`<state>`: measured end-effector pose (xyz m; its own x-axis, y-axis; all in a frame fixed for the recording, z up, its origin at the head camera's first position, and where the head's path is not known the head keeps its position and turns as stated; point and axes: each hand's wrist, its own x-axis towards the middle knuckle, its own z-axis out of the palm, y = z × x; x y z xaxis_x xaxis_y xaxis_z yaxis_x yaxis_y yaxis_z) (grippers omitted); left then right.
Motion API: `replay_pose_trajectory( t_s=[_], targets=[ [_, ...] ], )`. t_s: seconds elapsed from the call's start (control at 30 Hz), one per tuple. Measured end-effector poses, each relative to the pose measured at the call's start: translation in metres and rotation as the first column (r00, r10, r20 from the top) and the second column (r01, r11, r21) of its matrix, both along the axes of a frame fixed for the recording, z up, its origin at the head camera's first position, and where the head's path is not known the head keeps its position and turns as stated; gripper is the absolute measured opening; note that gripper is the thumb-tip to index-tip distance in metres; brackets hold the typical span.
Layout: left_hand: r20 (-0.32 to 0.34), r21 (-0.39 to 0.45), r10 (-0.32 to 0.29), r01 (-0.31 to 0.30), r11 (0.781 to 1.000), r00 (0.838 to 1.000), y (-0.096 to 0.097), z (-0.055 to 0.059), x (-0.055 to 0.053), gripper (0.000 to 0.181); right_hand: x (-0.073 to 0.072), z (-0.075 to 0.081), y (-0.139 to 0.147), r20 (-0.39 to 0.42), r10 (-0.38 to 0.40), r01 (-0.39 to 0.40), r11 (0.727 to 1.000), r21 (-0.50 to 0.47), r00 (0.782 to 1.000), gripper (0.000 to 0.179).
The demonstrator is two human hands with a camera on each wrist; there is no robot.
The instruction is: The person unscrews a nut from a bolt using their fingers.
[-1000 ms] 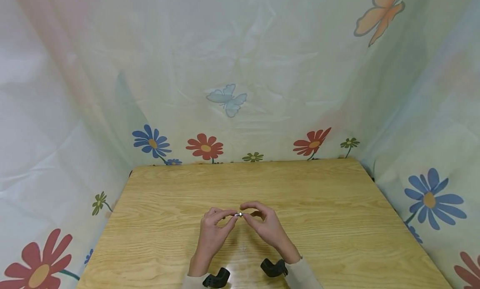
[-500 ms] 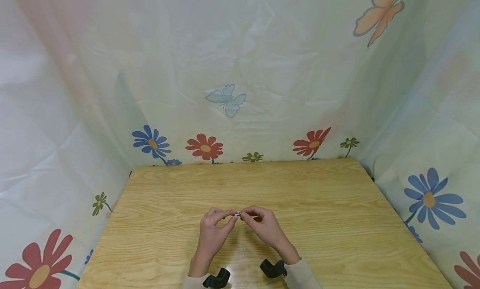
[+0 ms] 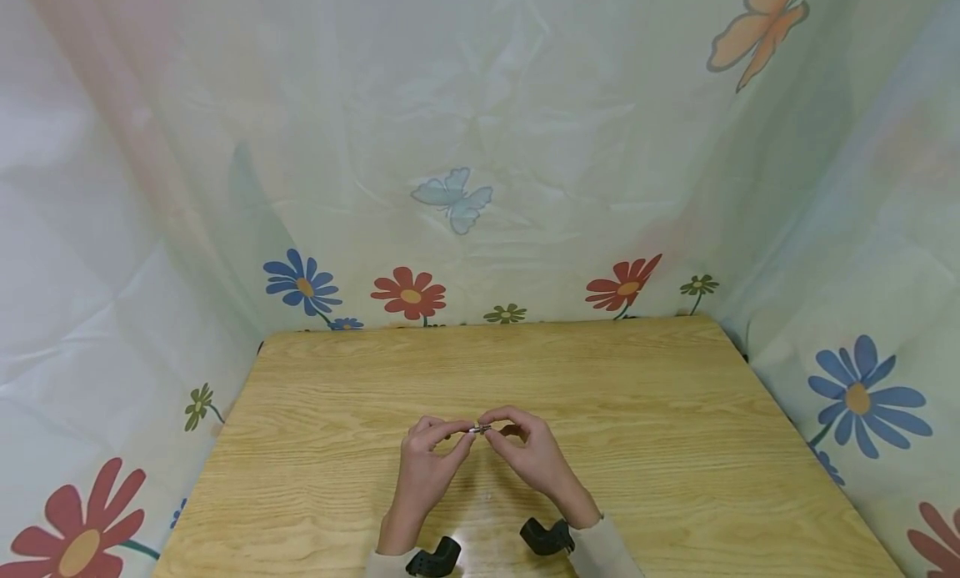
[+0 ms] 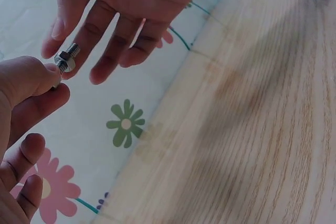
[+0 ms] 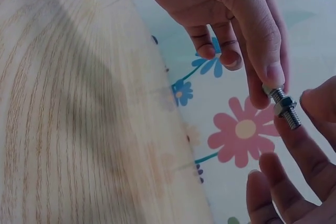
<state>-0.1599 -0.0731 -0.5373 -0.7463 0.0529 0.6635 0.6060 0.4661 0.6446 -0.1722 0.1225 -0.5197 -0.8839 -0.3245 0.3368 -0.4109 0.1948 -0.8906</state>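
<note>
My left hand pinches the head end of a small metal bolt between thumb and index finger, above the table. The threaded shank points toward my right hand. A hex nut sits partway along the thread, with bare thread showing beyond it. In the right wrist view, the right thumb stands apart from the bolt, while the right index finger lies right by its free end. The other right fingers are loosely bent and hold nothing. The bolt head is mostly hidden by the left fingertips.
Both hands are over a wooden table, near its front. Pale curtains printed with flowers and butterflies hang behind it and at both sides. Each wrist wears a black camera mount by a light sleeve.
Half a second ago the right thumb and index finger closed over the nut; now they have parted and the nut shows again. The left hand has stayed in place on the bolt.
</note>
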Motion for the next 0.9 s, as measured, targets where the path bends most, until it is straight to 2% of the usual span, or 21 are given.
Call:
replay_pose_trajectory(
  t_s=[0.13, 0.3, 0.4, 0.73, 0.9],
  targets=[
    [-0.004, 0.002, 0.004, -0.004, 1.000, 1.000, -0.0001, 0.0007, 0.0001, 0.017, 0.0002, 0.0011, -0.0010, 0.029, -0.032, 0.031, 0.999, 0.023, 0.999, 0.022],
    [-0.014, 0.008, 0.012, -0.012, 1.000, 1.000, -0.0002, 0.0009, 0.0000, 0.017, 0.0009, 0.0029, -0.0035, 0.150, -0.089, 0.077, 0.994, 0.083, 0.985, 0.023],
    [-0.018, 0.015, 0.012, -0.012, 1.000, 1.000, -0.0002, 0.0010, 0.0001, 0.017, 0.0014, 0.0031, -0.0042, 0.186, -0.092, 0.076, 0.993, 0.093, 0.978, 0.024],
    [-0.004, 0.033, -0.006, 0.007, 0.999, 1.000, 0.0009, 0.0009, 0.0001, 0.015, 0.0023, 0.0038, -0.0050, 0.181, -0.073, 0.061, 0.996, 0.072, 0.981, 0.018],
    [0.004, 0.024, -0.013, 0.013, 1.000, 1.000, 0.0010, 0.0019, -0.0001, 0.014, 0.0022, 0.0048, -0.0036, 0.140, -0.057, 0.050, 0.997, 0.056, 0.989, 0.016]
  ],
)
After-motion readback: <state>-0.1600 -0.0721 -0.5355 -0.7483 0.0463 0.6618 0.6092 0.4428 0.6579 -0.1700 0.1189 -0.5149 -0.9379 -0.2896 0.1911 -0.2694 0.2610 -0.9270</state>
